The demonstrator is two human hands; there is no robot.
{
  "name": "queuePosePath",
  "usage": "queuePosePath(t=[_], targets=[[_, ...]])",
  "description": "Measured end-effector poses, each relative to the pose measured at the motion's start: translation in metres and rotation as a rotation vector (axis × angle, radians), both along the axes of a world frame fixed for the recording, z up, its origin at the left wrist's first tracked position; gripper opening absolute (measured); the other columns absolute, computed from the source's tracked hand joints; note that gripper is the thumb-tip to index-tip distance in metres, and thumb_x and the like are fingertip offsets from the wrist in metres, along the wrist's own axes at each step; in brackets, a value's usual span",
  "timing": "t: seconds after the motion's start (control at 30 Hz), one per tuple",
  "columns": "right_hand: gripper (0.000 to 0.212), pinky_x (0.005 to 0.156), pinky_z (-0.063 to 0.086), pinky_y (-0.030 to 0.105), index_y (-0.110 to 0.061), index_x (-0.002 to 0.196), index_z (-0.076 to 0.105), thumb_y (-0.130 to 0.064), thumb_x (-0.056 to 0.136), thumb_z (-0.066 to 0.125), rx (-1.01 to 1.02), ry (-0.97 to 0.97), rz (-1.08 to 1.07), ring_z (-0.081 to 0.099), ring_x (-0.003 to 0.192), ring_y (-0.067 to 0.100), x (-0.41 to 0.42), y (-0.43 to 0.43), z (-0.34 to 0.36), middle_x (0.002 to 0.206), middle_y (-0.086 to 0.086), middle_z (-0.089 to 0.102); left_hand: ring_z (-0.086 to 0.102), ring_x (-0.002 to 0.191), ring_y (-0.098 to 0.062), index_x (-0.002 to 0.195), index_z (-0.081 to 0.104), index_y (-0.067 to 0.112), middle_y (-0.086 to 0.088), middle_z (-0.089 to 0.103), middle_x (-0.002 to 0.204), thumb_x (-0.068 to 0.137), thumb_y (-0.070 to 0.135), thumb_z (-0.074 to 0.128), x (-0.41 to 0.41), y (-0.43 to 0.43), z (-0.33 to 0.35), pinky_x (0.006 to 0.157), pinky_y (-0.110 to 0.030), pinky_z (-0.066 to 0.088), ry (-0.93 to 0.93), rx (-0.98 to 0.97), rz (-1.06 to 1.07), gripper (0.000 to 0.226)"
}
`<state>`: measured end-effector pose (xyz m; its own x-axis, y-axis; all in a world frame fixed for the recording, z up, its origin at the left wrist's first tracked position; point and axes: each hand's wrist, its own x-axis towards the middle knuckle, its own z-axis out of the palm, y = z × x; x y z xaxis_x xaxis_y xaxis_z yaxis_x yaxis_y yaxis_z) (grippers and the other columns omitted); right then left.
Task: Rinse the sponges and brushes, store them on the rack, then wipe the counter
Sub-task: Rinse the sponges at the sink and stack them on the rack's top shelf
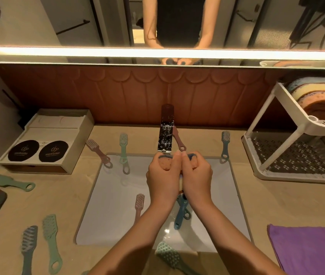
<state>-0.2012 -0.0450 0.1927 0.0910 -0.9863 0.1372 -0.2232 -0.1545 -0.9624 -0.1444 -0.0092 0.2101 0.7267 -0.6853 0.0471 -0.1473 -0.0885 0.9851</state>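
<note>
**One orange-and-blue foam sponge (164, 164) at the spout, many brushes unwashed**

From the head camera we see our left hand (163, 177) and right hand (196, 175) both clenched round that sponge. The thumbs meet on top, and the sponge is held just under the tip of the flat chrome faucet (166, 135), above the white rectangular sink (118, 195). We cannot tell whether water is running.

We judge the step in hand to be rinsing and wringing. To do it well, we should squeeze and slacken by turns beneath the spout. We should hold the sponge low over the basin so the drips fall inside, and wring it firmly before carrying it off.

The faucet tip sits almost on our knuckles, so we should draw the sponge towards us rather than lift it. Below our wrists a blue plastic brush (180, 213) and a pink plastic brush (138, 205) lie in the basin. A mint-green brush (167, 253) lies across the near rim between our forearms.

To the right, bare beige counter (276, 205) shows between the sink and the white perforated two-tier rack (300, 178). Only a grey-blue brush (225, 145) lies at the far corner of that path. The rack's upper tier holds stacked pastel sponges (316, 96), and its slanted legs narrow the way into the lower tier. A folded purple cloth (306, 249) lies at the near right.
</note>
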Motion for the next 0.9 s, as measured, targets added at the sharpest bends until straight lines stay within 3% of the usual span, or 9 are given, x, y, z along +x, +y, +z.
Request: queuePosePath(t=[0.23, 0.4, 0.57, 0.67, 0.73, 0.8, 0.9], targets=[[0.044, 0.052, 0.033, 0.037, -0.023, 0.049, 0.036, -0.019, 0.090, 0.052, 0.030, 0.079, -0.012, 0.038, 0.051, 0.016, 0.008, -0.008, -0.021, 0.046, -0.006, 0.038, 0.037, 0.044, -0.009, 0.049, 0.035, 0.019, 0.006, 0.038, 0.044, 0.093, 0.017, 0.049, 0.006, -0.012, -0.023, 0.048, -0.027, 0.028, -0.125, 0.110, 0.025, 0.047], [0.032, 0.049, 0.035, 0.043, -0.023, 0.048, 0.032, -0.025, 0.077, 0.043, 0.011, 0.141, 0.041, 0.036, 0.051, 0.018, 0.008, -0.013, -0.029, 0.046, -0.004, 0.034, 0.031, 0.045, -0.015, 0.047, 0.032, 0.016, 0.002, 0.034, 0.045, 0.090, 0.008, 0.047, 0.008, -0.015, -0.030, 0.045, -0.028, 0.025, -0.138, 0.177, 0.007, 0.045], [0.034, 0.052, 0.039, 0.043, -0.025, 0.054, 0.040, -0.026, 0.088, 0.046, -0.042, 0.177, 0.098, 0.043, 0.052, 0.018, -0.006, -0.012, -0.026, 0.050, -0.005, 0.042, 0.042, 0.049, -0.011, 0.052, 0.041, 0.019, 0.004, 0.045, 0.049, 0.092, 0.015, 0.051, 0.004, -0.011, -0.032, 0.045, -0.014, 0.030, -0.138, 0.109, -0.006, 0.041], [0.024, 0.064, 0.045, 0.034, -0.023, 0.081, 0.053, -0.041, 0.094, 0.044, 0.091, 0.205, 0.205, 0.057, 0.074, 0.017, -0.022, -0.017, -0.012, 0.073, -0.006, 0.059, 0.060, 0.071, -0.020, 0.070, 0.053, 0.019, -0.001, 0.061, 0.071, 0.090, 0.034, 0.055, 0.012, -0.013, -0.027, 0.066, -0.030, 0.048, 0.033, 0.141, -0.052, 0.025], [0.030, 0.071, 0.049, 0.034, -0.026, 0.099, 0.050, -0.052, 0.094, 0.036, 0.235, 0.264, 0.310, 0.059, 0.086, 0.018, -0.036, -0.023, -0.001, 0.091, -0.003, 0.062, 0.063, 0.086, -0.027, 0.084, 0.056, 0.019, -0.007, 0.065, 0.087, 0.088, 0.047, 0.053, 0.018, -0.013, -0.021, 0.077, -0.043, 0.054, 0.255, 0.226, -0.148, 0.028], [0.031, 0.063, 0.052, 0.031, -0.029, 0.111, 0.045, -0.052, 0.094, 0.035, 0.378, 0.271, 0.421, 0.059, 0.084, 0.017, -0.051, -0.027, 0.011, 0.098, -0.002, 0.059, 0.063, 0.094, -0.029, 0.101, 0.057, 0.023, -0.009, 0.064, 0.101, 0.087, 0.052, 0.049, 0.021, -0.009, -0.012, 0.078, -0.047, 0.056, 0.478, 0.296, -0.307, 0.033], [0.034, 0.053, 0.051, 0.021, -0.032, 0.126, 0.038, -0.043, 0.095, 0.041, 0.479, 0.138, 0.478, 0.060, 0.082, 0.011, -0.074, -0.029, 0.027, 0.104, -0.004, 0.055, 0.060, 0.103, -0.027, 0.118, 0.053, 0.027, -0.010, 0.058, 0.117, 0.091, 0.044, 0.048, 0.021, -0.001, 0.001, 0.077, -0.043, 0.058, 0.589, 0.280, -0.505, 0.033]])
